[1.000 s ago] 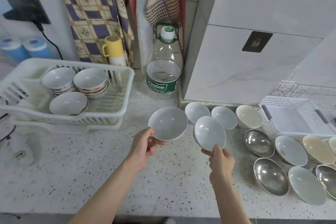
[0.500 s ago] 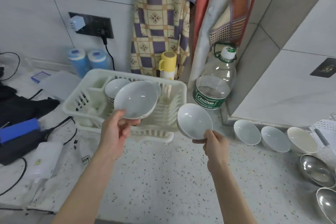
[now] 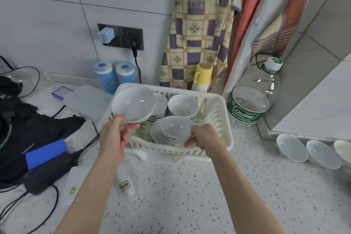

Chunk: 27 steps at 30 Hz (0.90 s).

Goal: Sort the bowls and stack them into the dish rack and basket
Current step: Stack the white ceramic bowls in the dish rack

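Holding one white bowl (image 3: 175,131) by its rim, the right hand (image 3: 204,137) now brings it low inside the dish rack (image 3: 218,112), just above a bowl already lying at the near side of the rack. The left hand (image 3: 114,135) pinches a second, wider bowl (image 3: 133,105) over the rack's left edge. A second ago both bowls were picked from the row at the right of the rack; they are now carried over it, so I judge they are about to be stacked. Two stacks (image 3: 182,106) stand at the rack's far side. More bowls (image 3: 291,147) wait on the table (image 3: 190,195) right of the rack.
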{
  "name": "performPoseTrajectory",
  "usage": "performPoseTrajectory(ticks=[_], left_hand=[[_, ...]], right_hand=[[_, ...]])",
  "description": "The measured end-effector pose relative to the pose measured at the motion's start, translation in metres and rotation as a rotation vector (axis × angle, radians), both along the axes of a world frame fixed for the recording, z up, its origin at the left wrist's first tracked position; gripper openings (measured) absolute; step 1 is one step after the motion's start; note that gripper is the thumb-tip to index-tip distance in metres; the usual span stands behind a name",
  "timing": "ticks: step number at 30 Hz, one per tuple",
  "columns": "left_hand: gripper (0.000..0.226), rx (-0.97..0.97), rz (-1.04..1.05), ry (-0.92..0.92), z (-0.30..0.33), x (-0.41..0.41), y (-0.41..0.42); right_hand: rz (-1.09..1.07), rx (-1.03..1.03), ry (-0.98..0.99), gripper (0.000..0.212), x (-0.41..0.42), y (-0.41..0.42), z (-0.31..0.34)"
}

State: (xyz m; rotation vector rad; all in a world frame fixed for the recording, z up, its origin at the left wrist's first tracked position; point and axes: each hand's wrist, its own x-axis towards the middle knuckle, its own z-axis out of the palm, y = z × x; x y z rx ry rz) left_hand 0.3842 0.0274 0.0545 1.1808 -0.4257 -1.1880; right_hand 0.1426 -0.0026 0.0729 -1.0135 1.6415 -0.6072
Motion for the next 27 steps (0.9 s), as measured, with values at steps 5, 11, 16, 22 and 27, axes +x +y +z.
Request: performPoseTrajectory(ticks=[5, 11, 16, 22, 27], left_hand=[[0.019, -0.009, -0.053, -0.114, -0.007, 0.005, -0.017], [0.02, -0.012, -0.099, -0.217, -0.013, 0.005, -0.042], [0.032, -0.015, -0.141, -0.219, -0.019, 0.005, -0.055], [0.023, -0.024, -0.137, -0.184, -0.025, 0.008, -0.055], [0.019, -0.033, -0.156, -0.217, -0.025, 0.007, -0.053]], right_hand=[[0.013, 0.002, 0.056, 0.014, 0.017, -0.016, -0.008], [0.025, 0.02, 0.037, 0.006, 0.028, -0.028, -0.015], [0.062, 0.077, 0.094, 0.006, 0.031, -0.035, -0.025], [0.049, 0.087, 0.088, 0.003, 0.032, -0.038, -0.035], [0.061, 0.093, 0.124, 0.005, 0.034, -0.042, -0.041]])
